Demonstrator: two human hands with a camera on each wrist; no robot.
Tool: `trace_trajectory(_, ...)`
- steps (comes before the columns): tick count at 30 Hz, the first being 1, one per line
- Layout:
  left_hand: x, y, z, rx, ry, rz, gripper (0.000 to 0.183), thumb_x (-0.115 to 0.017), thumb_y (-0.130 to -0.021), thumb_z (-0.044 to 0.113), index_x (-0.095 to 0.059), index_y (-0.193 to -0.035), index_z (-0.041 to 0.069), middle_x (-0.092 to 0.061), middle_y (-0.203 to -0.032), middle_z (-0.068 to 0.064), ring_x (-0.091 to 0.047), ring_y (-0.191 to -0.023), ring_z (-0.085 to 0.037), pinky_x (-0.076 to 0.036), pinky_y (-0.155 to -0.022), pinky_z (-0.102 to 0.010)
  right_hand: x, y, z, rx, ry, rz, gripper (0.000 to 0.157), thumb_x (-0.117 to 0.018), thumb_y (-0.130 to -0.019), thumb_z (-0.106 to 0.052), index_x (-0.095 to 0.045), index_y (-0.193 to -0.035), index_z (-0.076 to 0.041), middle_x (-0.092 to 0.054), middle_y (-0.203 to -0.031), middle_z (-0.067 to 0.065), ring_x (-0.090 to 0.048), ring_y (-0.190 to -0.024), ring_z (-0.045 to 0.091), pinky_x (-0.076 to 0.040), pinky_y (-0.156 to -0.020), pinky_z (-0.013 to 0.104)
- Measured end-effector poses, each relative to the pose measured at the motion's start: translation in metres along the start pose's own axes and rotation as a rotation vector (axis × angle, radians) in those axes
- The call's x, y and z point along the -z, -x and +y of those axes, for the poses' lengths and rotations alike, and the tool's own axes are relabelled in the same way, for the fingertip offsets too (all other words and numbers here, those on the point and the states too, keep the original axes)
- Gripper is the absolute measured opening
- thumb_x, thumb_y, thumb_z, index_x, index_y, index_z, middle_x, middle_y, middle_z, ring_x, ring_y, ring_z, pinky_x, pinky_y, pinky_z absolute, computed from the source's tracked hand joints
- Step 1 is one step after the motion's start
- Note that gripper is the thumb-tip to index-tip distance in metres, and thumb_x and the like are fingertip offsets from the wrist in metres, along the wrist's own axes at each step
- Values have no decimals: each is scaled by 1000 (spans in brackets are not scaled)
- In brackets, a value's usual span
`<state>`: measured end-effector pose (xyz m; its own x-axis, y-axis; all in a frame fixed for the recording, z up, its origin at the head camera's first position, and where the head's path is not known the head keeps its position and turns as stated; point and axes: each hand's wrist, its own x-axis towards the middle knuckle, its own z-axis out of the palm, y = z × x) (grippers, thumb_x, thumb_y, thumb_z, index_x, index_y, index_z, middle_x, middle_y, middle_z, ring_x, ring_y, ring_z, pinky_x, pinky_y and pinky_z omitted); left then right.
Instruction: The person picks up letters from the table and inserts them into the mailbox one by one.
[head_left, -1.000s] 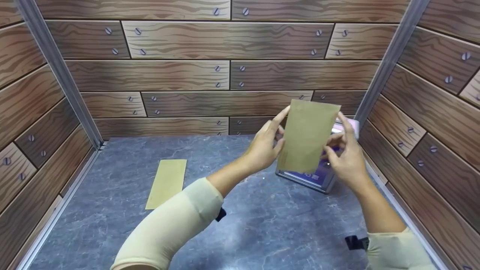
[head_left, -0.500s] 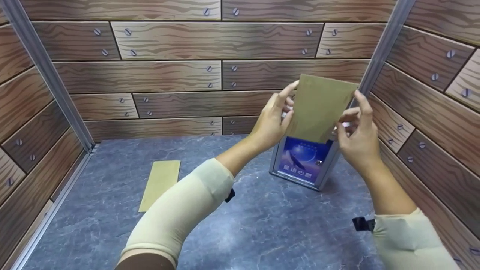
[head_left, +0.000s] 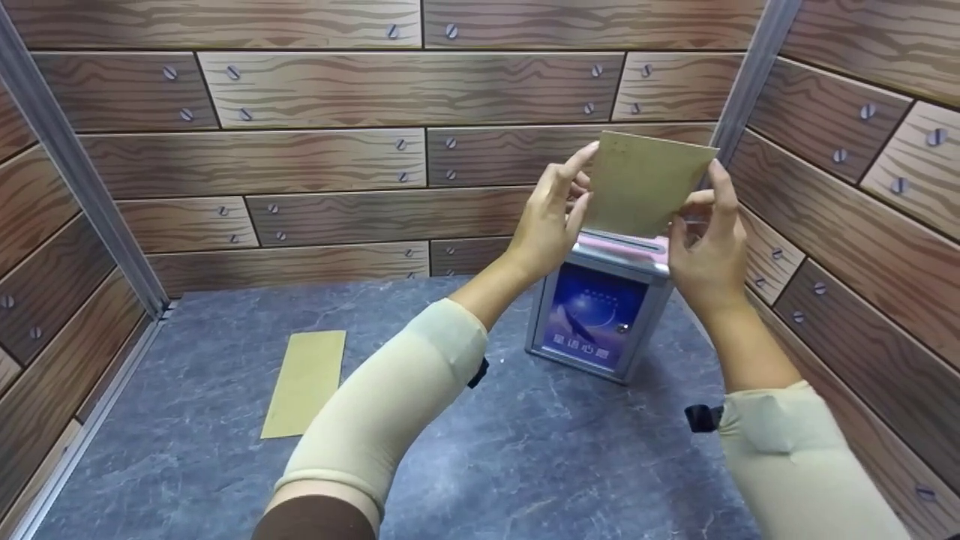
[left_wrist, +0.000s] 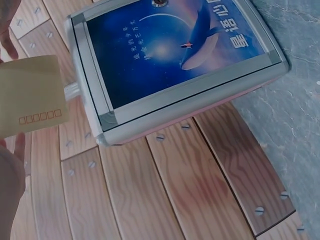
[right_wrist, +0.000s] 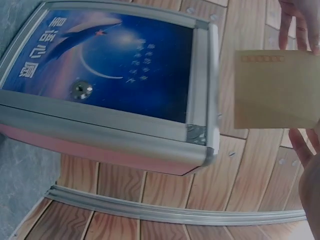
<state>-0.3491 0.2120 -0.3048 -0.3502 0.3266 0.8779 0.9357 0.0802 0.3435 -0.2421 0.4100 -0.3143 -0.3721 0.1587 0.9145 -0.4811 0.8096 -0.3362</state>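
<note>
Both hands pinch a brown paper envelope [head_left: 649,184] by its side edges, thumbs nearer me. My left hand [head_left: 551,214] has its left edge, and my right hand [head_left: 709,247] its right edge. Right below the envelope in the head view stands a metal-framed box [head_left: 592,315] with a blue whale picture on its front and a slot [head_left: 626,244] in its pink top. The envelope's bottom edge hangs close over that top. Red postcode squares show on the envelope's other face in the left wrist view. A second brown envelope [head_left: 307,382] lies flat on the table at left.
The blue-grey marbled table [head_left: 480,465] carries the box at right. A wood-patterned back wall [head_left: 300,165] and side walls enclose the table, with metal corner posts [head_left: 750,82]. A small round lock [right_wrist: 81,90] sits on the box front.
Both hands have raised the envelope from in front of the box to above its top, uncovering the box front and slot. The envelope appears more foreshortened. The head view has shifted slightly right.
</note>
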Motion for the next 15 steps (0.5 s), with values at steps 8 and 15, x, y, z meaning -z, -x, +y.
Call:
trace_trajectory(8,-11,1,-19,47,24,-62,56,-57,-108,1,-39,-160,11,-59,-124,-15,-67,-111,-24,-57,-90,-16,-12,4,21,-23,28,-1,75,-60,-96,12,-35,-159,-20,-67,-106,21,-63,-93,7,-48,-82,3)
trace_trajectory(15,-21,8,-27,127,39,-43,59,-61,-106,0,-41,-159,17,-60,-131,-16,-70,-115,-25,-60,-97,-21,-17,11,40,-51,55,-53,79,-65,-95,11,-34,-160,-22,-68,-107,21,-69,-94,30,-44,-85,5)
